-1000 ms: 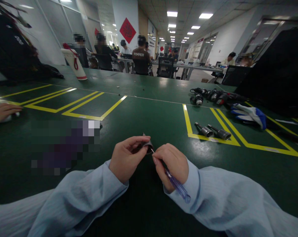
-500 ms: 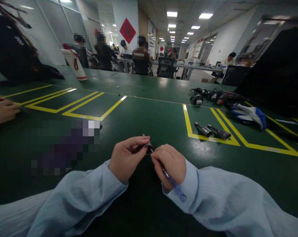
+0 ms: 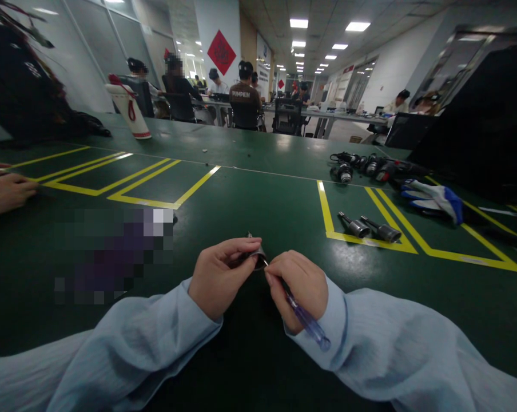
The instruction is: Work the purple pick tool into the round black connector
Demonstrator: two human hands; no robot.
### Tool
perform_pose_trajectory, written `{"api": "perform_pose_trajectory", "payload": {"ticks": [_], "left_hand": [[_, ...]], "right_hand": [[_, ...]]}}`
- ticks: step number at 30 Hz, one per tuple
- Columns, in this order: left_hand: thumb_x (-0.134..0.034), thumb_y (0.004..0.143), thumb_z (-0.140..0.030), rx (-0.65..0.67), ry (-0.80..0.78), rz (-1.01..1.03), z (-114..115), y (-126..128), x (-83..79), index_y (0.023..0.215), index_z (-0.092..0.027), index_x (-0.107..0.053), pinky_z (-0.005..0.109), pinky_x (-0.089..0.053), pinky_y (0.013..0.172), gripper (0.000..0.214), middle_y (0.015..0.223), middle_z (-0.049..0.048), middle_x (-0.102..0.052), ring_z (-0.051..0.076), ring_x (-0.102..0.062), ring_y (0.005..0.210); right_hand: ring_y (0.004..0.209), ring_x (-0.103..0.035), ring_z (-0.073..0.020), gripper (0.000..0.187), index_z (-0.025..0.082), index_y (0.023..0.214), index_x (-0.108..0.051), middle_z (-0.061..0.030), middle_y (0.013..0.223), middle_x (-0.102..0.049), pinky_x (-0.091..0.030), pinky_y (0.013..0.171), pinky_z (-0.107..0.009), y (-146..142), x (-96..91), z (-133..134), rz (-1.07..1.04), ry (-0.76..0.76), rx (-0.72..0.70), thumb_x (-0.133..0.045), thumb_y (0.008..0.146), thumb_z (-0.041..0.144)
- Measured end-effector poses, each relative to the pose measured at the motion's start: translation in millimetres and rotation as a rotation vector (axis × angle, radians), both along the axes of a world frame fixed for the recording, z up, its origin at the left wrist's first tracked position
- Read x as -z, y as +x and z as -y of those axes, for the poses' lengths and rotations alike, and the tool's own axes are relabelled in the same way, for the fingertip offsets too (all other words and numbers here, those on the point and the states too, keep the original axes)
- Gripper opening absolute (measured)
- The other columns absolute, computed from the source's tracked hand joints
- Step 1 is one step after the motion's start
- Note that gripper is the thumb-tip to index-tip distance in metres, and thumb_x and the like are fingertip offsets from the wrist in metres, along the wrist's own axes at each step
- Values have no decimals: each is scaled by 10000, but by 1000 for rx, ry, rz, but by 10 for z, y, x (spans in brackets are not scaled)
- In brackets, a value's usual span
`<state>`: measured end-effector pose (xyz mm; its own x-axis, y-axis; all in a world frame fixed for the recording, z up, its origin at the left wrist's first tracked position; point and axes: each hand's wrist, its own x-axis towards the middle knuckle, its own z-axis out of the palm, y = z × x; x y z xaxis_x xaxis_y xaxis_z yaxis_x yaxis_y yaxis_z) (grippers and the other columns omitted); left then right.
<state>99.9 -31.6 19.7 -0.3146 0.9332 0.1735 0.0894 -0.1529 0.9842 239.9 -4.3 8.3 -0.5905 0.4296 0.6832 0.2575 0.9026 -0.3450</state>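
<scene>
My left hand is closed around a cup-shaped metal hole saw, its narrow shank pointing away from me and its open end towards my right hand. Much of it is hidden by my fingers. In my right hand is a screwdriver with a clear purple handle. My fingertips pinch its metal shaft, and its tip is at the mouth of the hole saw; whether it touches the inside I cannot tell. Two similar hole saws lie side by side on the green table to the right.
Yellow tape marks outline areas on both sides. A white and blue glove and dark tools lie at the right. A blurred-out purple object lies left. Another person's hand rests at the far left, near a white tumbler.
My right hand has shifted slightly to the right with the screwdriver, drawing it a little back from the hole saw. My left hand stays almost in place.
</scene>
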Motion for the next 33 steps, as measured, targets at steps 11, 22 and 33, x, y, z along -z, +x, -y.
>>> {"api": "perform_pose_trajectory", "payload": {"ticks": [11,22,33], "left_hand": [[-639,552,-102,-10,-15,-5,-6,-5,-3,686,-136,-666,320,-511,802,141,827,55,-684,183,-625,834],[-636,551,-104,-12,10,-31,-19,-10,-1,667,-143,-662,316,-520,787,125,820,49,-684,184,-624,836],[-643,550,-107,-36,3,-13,-22,-1,-4,682,-130,-663,332,-510,810,135,832,59,-684,195,-620,855]], "right_hand": [[614,-491,-151,140,103,714,-526,-81,642,-552,-428,562,-272,-6,-12,18,49,46,47,-398,735,49],[629,-499,-143,136,112,750,-522,-73,663,-568,-440,581,-266,-2,14,2,23,42,20,-396,759,59],[626,-515,-150,143,91,732,-537,-88,652,-571,-440,577,-267,-5,15,-12,9,41,29,-398,758,68]]}}
